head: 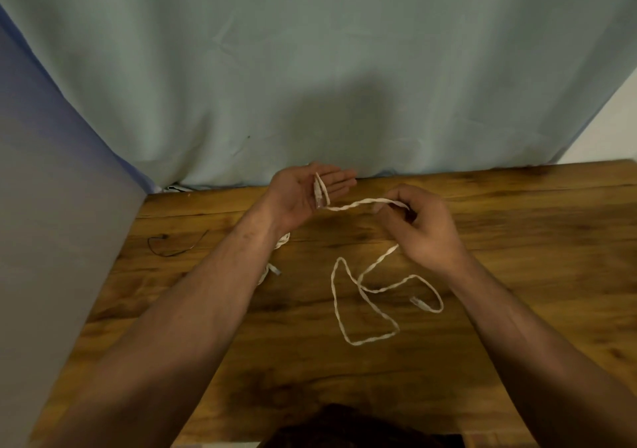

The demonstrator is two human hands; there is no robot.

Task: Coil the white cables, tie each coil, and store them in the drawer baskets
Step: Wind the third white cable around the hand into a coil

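Two hands are apparently beginning a coil: the straight-fingered left hand (305,194) is cradling one end of the white cable (351,203), while the right hand (425,228) is pinching it just beside.

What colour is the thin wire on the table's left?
The thin wire is black; head view.
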